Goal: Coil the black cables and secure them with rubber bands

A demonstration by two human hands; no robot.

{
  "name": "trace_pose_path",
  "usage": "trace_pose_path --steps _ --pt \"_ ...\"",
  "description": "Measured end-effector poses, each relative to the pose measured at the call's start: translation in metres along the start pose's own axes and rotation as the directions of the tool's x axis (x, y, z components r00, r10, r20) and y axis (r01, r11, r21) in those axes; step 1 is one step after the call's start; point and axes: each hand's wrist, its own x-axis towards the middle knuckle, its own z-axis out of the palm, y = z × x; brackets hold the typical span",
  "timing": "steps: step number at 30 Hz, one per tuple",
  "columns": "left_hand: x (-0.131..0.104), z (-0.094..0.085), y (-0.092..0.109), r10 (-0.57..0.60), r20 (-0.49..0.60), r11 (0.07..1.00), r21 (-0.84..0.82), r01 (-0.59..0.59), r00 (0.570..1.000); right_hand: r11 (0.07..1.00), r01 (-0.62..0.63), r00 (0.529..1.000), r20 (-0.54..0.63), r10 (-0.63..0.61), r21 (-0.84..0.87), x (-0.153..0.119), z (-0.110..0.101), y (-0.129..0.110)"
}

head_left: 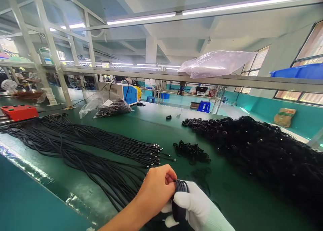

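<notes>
A black cable wound into a tight coil [182,186] is gripped by my right hand [199,204], which wears a white glove, its thumb pressed over the near side of the turns. My bare left hand [157,184] is closed, thumb and fingers pinched together at the coil's left edge; what exactly lies between those fingertips is hidden. Just beyond my hands sits a small heap of thin, curled black pieces [191,152]. To the left, long straight black cables [101,140] lie in bundles, their metal-tipped ends pointing toward my hands.
A large pile of coiled black cables [254,150] covers the right of the green table [148,123]. Farther back are a plastic bag of black items [113,106], a blue-and-white machine [126,93] and a red control box [19,112]. An overhead shelf [151,74] carries a clear plastic bag [217,64].
</notes>
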Motion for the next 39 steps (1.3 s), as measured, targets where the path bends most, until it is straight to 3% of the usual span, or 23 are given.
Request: trace_pose_path --steps 4,9,17,21,28,31,33,35,39 --pt "0.006 0.003 -0.004 -0.019 -0.016 0.996 0.087 0.020 1.000 1.000 0.011 0.999 -0.046 -0.011 -0.001 0.003 -0.005 0.007" --pt "0.006 0.006 -0.015 -0.085 0.033 0.996 0.002 0.085 0.996 1.000 0.011 0.999 -0.045 -0.010 0.020 0.006 -0.008 0.018" --pt "0.003 0.005 -0.012 -0.079 0.009 0.966 0.247 0.074 0.997 1.000 -0.021 1.000 0.022 0.021 0.004 0.009 -0.001 0.025" --pt "0.001 -0.001 -0.012 -0.005 0.080 0.973 0.230 -0.014 0.997 0.997 -0.066 0.996 -0.054 0.068 0.036 0.006 -0.004 0.028" --pt "0.004 -0.005 -0.017 0.091 0.103 0.938 0.324 -0.120 0.990 0.978 -0.125 0.992 0.022 0.123 0.167 0.009 -0.009 0.045" --pt "0.015 -0.011 -0.018 0.128 0.164 0.935 0.309 -0.174 0.978 0.959 -0.149 0.989 0.024 0.148 0.242 0.006 -0.012 0.030" --pt "0.026 -0.019 -0.021 0.143 0.180 0.939 0.287 -0.191 0.973 0.953 -0.097 0.993 -0.041 0.113 0.289 0.000 -0.019 0.005" --pt "0.037 -0.025 -0.024 0.154 0.156 0.940 0.281 -0.193 0.976 0.963 0.038 0.974 -0.227 0.025 0.266 -0.010 -0.032 -0.023" --pt "0.054 -0.012 -0.024 0.180 0.169 0.917 0.329 -0.228 0.969 0.953 0.220 0.822 -0.566 -0.067 0.206 -0.023 -0.061 -0.054"
